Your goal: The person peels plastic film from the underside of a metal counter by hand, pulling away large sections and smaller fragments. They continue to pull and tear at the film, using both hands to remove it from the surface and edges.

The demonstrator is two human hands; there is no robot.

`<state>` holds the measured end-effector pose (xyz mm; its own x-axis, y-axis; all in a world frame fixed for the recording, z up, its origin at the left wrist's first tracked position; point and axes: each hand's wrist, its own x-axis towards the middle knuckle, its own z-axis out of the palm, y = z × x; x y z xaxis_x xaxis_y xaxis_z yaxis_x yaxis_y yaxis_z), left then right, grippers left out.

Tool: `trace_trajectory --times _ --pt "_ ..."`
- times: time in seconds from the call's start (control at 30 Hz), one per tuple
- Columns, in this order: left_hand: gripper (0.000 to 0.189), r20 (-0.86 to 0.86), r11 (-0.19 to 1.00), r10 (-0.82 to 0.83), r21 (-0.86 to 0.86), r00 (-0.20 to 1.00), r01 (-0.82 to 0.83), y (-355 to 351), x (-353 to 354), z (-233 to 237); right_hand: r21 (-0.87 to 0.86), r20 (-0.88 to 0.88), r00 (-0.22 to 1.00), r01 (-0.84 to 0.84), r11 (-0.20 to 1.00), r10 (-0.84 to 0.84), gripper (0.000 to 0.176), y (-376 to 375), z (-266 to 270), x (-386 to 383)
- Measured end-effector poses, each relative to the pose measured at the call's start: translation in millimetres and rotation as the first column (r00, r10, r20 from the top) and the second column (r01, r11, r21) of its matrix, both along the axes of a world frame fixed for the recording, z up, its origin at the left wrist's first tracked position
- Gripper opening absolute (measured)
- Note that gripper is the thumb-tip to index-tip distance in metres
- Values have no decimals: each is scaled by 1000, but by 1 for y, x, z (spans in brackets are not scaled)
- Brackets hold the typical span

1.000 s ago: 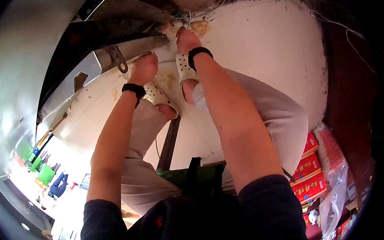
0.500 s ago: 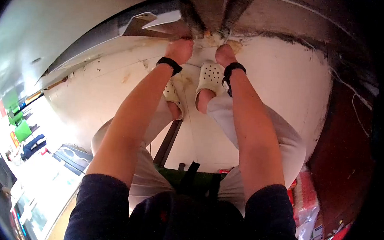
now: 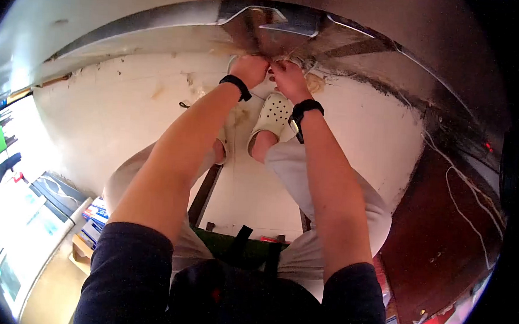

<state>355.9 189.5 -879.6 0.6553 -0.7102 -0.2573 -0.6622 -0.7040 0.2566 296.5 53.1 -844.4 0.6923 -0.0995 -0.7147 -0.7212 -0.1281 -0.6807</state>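
My left hand and my right hand are close together just below the dark edge of a metal panel. Both are closed, with fingers curled inward and nearly meeting. Whatever they hold between them is too small or hidden to make out. Black bands circle both wrists; the right one carries a watch. Under my hands, a cream clog with round holes is on my foot. The other clog is mostly behind my left forearm. The pale floor is stained near my hands.
Thin cables run along the right over a dark red-brown board. Dark grime lines the floor's edge below the panel. At the lower left are small boxes and a glass-topped counter. A green seat is beneath me.
My hands have come closer together and their fingers show more. The view has shifted, so the metal panel's edge now spans the space above both hands.
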Motion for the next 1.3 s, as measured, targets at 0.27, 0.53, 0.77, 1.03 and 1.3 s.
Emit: trace_trajectory --times 0.27,0.53,0.77,1.03,1.3 --pt "23 -157 990 143 27 977 -140 -1 -7 4 -585 297 916 -50 810 271 38 3 -32 -2" --pt "21 -103 990 131 72 986 -124 -3 -14 12 -707 290 899 -29 707 327 36 7 -17 -3" --pt "21 -117 987 159 -5 980 -161 2 -9 1 -762 213 931 -32 647 296 33 21 -44 -2" --pt "23 -141 991 128 -27 982 -133 2 -8 -25 -707 219 937 -41 706 274 33 25 -77 -13" --pt "18 -214 971 161 -139 963 -193 13 -11 -15 188 93 911 380 906 -402 33 33 -59 -1"
